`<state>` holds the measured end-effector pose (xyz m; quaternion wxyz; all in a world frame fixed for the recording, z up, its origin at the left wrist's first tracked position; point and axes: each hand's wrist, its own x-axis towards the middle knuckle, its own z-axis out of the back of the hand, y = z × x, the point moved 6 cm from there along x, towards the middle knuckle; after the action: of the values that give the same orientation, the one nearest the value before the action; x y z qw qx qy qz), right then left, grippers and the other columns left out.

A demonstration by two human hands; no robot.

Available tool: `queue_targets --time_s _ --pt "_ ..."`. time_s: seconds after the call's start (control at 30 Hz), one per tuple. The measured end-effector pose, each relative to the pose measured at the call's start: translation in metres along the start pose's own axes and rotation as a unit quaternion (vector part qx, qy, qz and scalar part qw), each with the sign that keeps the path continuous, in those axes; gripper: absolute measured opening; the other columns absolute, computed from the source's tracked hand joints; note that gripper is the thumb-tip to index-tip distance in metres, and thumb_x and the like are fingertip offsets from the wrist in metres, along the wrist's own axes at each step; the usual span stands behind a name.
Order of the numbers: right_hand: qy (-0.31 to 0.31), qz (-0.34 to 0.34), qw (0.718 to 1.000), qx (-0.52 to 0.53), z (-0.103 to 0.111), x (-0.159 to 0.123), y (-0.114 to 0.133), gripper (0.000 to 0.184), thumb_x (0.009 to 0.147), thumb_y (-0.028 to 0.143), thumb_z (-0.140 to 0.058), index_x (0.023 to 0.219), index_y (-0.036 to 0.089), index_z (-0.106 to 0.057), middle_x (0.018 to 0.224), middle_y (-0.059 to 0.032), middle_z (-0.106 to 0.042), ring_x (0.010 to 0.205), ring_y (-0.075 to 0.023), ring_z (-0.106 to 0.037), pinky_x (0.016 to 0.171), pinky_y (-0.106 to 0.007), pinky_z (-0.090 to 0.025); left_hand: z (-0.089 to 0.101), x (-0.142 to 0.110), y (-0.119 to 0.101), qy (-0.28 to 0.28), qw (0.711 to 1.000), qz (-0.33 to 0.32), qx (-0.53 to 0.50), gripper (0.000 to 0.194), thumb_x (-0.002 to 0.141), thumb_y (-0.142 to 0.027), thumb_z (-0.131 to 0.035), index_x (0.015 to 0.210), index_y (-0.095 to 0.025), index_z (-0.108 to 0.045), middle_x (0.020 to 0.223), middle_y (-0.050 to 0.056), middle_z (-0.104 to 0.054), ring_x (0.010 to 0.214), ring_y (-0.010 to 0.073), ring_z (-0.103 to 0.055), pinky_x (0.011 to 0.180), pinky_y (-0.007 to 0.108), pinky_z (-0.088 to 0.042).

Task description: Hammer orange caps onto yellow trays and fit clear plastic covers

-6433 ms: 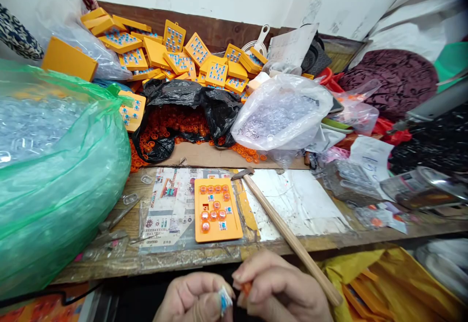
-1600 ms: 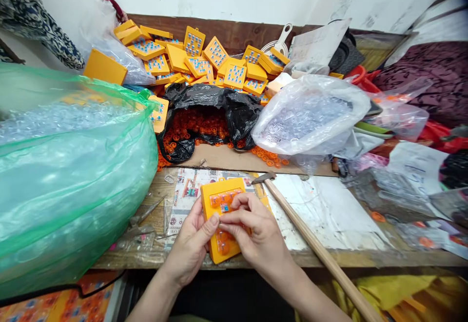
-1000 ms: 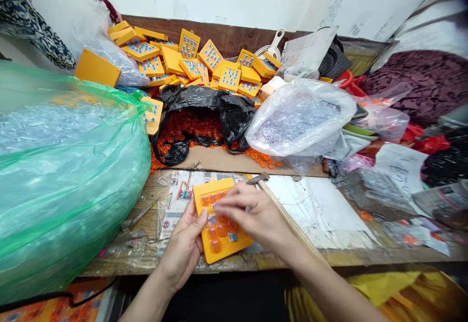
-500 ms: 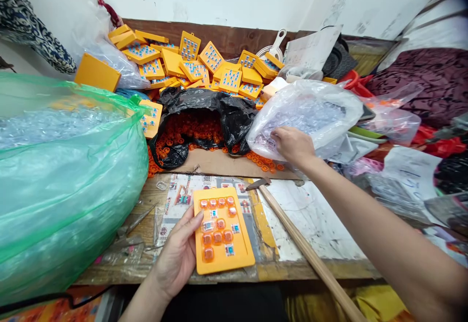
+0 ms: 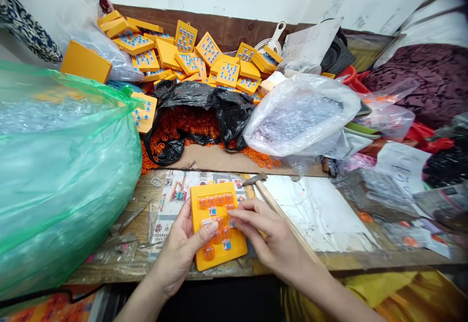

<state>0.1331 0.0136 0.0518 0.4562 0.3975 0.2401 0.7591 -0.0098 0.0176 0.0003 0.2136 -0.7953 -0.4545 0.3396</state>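
An orange plastic board (image 5: 218, 258) with small orange caps and blue-and-white squares lies on the wooden bench near its front edge. My left hand (image 5: 179, 253) holds the board's left edge, thumb pressed on its middle. My right hand (image 5: 268, 239) rests at the board's right side, fingertips pinched on a small piece I cannot make out on the board's face.
A hammer (image 5: 278, 210) lies just right of the board. Behind are a black bag of orange caps (image 5: 190, 117), a clear bag of clear pieces (image 5: 300, 114) and a heap of orange boards (image 5: 197, 63). A big green bag (image 5: 62, 166) fills the left.
My right hand came back from the clear bag to the board's right side. The left thumb moved onto the board's middle.
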Motion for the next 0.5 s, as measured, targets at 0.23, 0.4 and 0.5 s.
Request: queue_targets --time_s 0.23,0.4,0.5 --pt "-0.071 -0.086 0.993 0.049 0.002 -0.012 -0.013 0.021 0.09 0.014 -0.056 0.104 0.026 -0.066 0.089 -0.0015 -0.066 0.083 -0.0128 -0.066 0.072 -0.021 -0.054 -0.002 -0.001 -0.002 0.003 1.0 -0.009 -0.012 0.074 0.077 -0.021 -0.074 0.141 -0.024 -0.036 0.129 0.014 -0.062 0.117 0.0314 -0.06 0.097 0.044 -0.051" --pt "-0.06 -0.162 0.979 0.109 -0.007 -0.015 -0.015 0.023 0.082 0.016 -0.063 0.103 0.023 -0.071 0.083 -0.0017 -0.069 0.074 -0.0138 -0.065 0.068 -0.024 -0.054 0.001 -0.002 0.0 -0.001 1.0 -0.01 0.011 0.079 0.077 -0.022 -0.074 0.144 -0.025 -0.031 0.129 0.013 -0.062 0.118 0.0307 -0.059 0.097 0.042 -0.051" --pt "-0.075 -0.17 0.975 0.118 -0.013 -0.015 -0.016 0.01 0.082 0.019 -0.063 0.086 0.022 -0.072 0.082 -0.0022 -0.068 0.077 -0.0151 -0.064 0.071 -0.026 -0.053 0.004 -0.003 0.0 0.004 0.999 -0.028 0.022 0.085 0.077 -0.021 -0.074 0.146 -0.026 -0.025 0.132 0.013 -0.06 0.12 0.0304 -0.057 0.098 0.041 -0.05"
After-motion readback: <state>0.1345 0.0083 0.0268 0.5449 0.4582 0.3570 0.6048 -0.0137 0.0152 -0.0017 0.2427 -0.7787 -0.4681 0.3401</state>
